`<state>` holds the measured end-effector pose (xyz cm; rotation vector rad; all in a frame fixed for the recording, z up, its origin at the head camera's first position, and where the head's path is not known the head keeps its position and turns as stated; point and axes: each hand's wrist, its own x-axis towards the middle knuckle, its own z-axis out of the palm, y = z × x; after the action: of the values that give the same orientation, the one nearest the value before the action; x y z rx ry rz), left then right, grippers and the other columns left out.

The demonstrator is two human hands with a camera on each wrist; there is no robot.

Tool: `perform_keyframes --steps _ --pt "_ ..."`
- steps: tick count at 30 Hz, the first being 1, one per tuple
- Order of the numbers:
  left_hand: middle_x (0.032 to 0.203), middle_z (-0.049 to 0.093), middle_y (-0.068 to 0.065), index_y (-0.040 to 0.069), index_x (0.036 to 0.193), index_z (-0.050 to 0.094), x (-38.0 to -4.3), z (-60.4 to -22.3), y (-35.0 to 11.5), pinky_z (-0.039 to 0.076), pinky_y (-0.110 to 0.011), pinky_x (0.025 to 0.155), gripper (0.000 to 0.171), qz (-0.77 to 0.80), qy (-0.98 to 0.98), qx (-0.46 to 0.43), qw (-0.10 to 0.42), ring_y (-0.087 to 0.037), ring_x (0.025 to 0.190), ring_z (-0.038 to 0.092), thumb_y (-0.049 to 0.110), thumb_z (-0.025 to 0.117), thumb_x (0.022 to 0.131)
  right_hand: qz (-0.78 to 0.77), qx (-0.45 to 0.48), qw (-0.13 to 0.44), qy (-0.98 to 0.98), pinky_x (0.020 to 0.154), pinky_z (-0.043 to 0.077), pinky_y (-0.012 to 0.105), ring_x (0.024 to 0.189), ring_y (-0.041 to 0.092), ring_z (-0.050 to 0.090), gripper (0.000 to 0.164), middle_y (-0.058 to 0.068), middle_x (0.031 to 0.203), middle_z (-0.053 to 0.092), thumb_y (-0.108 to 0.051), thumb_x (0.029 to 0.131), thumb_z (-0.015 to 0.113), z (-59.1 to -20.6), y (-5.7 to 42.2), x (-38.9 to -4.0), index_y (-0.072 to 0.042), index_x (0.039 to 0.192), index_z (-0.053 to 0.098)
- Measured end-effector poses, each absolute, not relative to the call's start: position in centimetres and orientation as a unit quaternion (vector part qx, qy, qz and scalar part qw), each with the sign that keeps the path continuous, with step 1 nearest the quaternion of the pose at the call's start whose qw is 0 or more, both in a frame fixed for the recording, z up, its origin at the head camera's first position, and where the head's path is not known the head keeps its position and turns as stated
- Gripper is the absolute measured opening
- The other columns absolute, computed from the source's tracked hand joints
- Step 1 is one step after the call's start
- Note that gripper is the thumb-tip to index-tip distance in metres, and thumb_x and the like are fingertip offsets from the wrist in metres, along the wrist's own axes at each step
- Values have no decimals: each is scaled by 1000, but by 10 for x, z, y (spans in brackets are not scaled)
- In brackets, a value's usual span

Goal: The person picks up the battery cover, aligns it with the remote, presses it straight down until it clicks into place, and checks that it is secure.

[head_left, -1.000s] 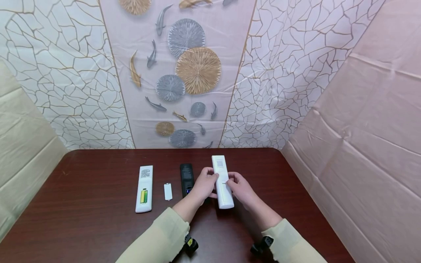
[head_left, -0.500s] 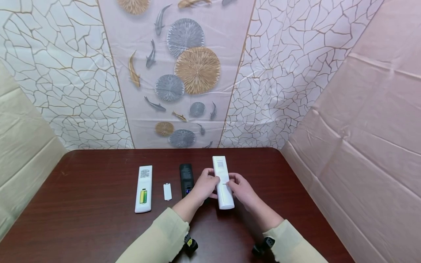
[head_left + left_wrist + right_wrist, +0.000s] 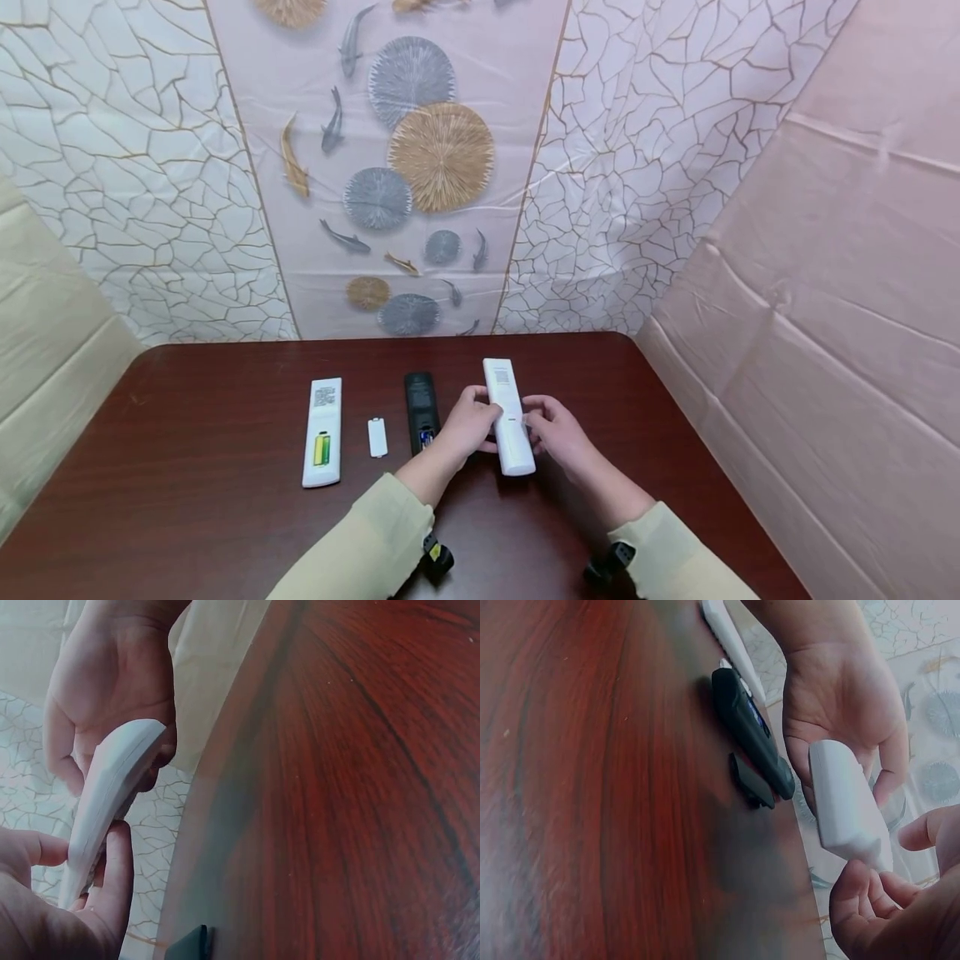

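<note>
A white remote control (image 3: 507, 396) is held above the table, its labelled back facing up. My left hand (image 3: 465, 427) grips it from the left, thumb on its back and fingers beneath. My right hand (image 3: 564, 433) is at its right edge; in the right wrist view the bent fingers (image 3: 851, 889) reach the remote's edge while the thumb (image 3: 922, 831) stands apart from it. Left of my left hand lies a black remote control (image 3: 421, 404), its open compartment showing a blue battery (image 3: 427, 438); my forearm hides its lower end.
Further left, a second white remote (image 3: 324, 415) lies back up with green-and-yellow batteries (image 3: 322, 448) exposed. A white battery cover (image 3: 377, 437) lies between it and the black remote. The right wrist view shows a black cover (image 3: 750, 784) beside the black remote. Patterned cloth (image 3: 405, 208) hangs behind the table (image 3: 187, 467).
My right thumb has slid off the remote's back to its right edge, and the right hand has drawn slightly right. The left hand keeps its grip. The head view has shifted a little.
</note>
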<state>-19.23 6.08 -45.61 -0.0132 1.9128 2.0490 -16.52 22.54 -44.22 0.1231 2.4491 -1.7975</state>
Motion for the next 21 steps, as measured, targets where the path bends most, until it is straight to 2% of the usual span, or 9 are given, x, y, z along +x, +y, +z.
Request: perform_keyframes --steps 9,16,21 --pt "115 58 -18 6 142 38 -196 -459 70 60 -42 59 50 706 684 -26 181 -27 88 67 17 59 98 -581 49 49 811 57 48 31 69 21 53 36 20 97 56 -6 95 54 -441 242 -160 3 130 53" --pt "116 57 -21 4 140 37 -201 -466 82 59 -41 55 47 691 698 -41 182 -30 86 67 13 57 98 -575 61 47 815 58 49 34 70 22 53 35 14 96 56 -9 98 55 -441 250 -156 0 132 53" --pt "118 56 -23 3 139 36 -210 -472 86 59 -40 54 46 676 714 -50 176 -32 89 67 11 56 98 -580 59 48 811 57 48 31 69 21 52 33 12 95 56 -8 97 55 -441 251 -154 -1 129 55"
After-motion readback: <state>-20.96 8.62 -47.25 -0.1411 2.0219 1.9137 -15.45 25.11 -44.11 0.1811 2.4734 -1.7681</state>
